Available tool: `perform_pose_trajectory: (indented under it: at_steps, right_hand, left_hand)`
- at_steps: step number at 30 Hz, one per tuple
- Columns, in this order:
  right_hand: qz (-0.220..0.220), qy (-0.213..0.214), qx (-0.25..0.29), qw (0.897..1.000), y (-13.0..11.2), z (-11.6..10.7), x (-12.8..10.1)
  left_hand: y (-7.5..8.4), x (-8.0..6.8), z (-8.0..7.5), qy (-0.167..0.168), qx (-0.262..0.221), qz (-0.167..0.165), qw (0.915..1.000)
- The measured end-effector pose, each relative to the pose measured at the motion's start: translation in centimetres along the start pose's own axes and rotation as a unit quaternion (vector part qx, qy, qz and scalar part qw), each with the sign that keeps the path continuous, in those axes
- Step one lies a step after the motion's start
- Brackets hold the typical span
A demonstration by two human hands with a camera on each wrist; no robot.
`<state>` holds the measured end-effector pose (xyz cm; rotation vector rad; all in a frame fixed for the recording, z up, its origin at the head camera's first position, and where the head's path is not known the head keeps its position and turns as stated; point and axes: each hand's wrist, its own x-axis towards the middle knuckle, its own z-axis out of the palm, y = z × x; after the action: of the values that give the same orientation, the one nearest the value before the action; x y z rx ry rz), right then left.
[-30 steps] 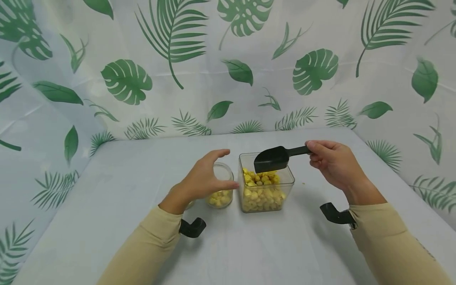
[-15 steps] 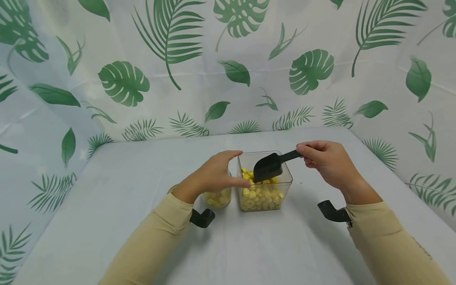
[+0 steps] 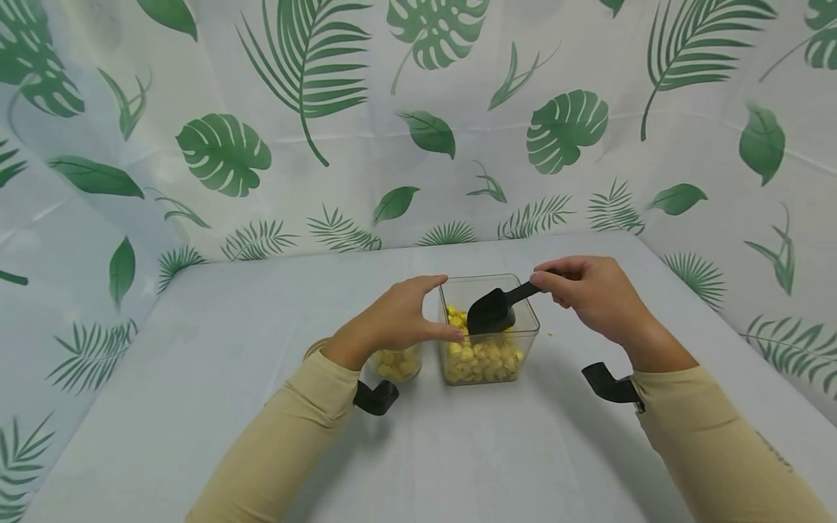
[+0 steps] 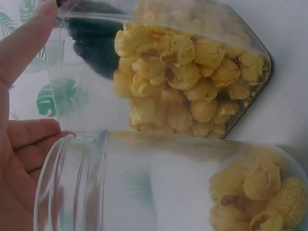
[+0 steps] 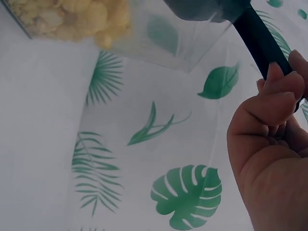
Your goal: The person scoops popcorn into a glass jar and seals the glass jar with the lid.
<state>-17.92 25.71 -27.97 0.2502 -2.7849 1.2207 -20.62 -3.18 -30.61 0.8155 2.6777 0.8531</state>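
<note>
A clear square container (image 3: 490, 356) about half full of yellow popcorn (image 4: 183, 72) stands on the white table. My left hand (image 3: 405, 316) spans its left side, thumb at the front corner and fingers at the back corner, gripping it by the rim. My right hand (image 3: 588, 294) pinches the handle of a black scoop (image 3: 490, 312), seen also in the right wrist view as a dark scoop (image 5: 260, 43). The scoop's bowl tilts down inside the container, its tip at the popcorn. Just left of the container, a round glass jar (image 4: 144, 178) holds some popcorn and is partly hidden by my left hand.
A round, tan-edged thing (image 3: 317, 347) shows partly from behind my left wrist. One small yellow crumb (image 3: 550, 335) lies right of the container. A leaf-patterned cloth (image 3: 353, 145) hangs behind and beside the table (image 3: 471, 450).
My left hand has moved right from beside the jar to the container's rim. My right hand has moved slightly left, lowering the scoop from above the container into it.
</note>
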Motion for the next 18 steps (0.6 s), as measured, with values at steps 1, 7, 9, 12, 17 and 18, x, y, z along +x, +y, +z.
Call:
perform_pose_trajectory:
  at_steps: [1, 7, 9, 12, 17, 18]
  right_hand:
    - [0.001, 0.000, -0.005, 1.000, 0.0, 0.1, 0.0]
    - [-0.003, 0.012, -0.032, 0.999, -0.7, 0.6, 0.0]
    - [-0.013, 0.020, -0.049, 0.999, -1.2, 0.7, 0.0]
    - [-0.028, 0.025, -0.067, 0.997, -1.8, 0.8, 0.0]
    - [-0.037, 0.022, -0.074, 0.996, -2.2, 0.9, 0.2]
    - [-0.038, 0.022, -0.077, 0.996, -2.3, 0.9, 0.2]
  left_hand:
    - [0.0, 0.0, 0.0, 0.000, 0.001, 0.000, 1.0000]
    - [0.2, 0.0, 0.0, -0.003, 0.006, -0.003, 1.0000]
    - [0.2, 0.0, 0.0, -0.003, 0.006, -0.005, 1.0000]
    - [0.3, -0.1, -0.1, -0.005, 0.001, -0.007, 1.0000]
    - [0.3, -0.1, -0.1, -0.003, -0.002, -0.008, 1.0000]
    - [0.3, -0.1, -0.1, -0.002, -0.002, -0.008, 1.0000]
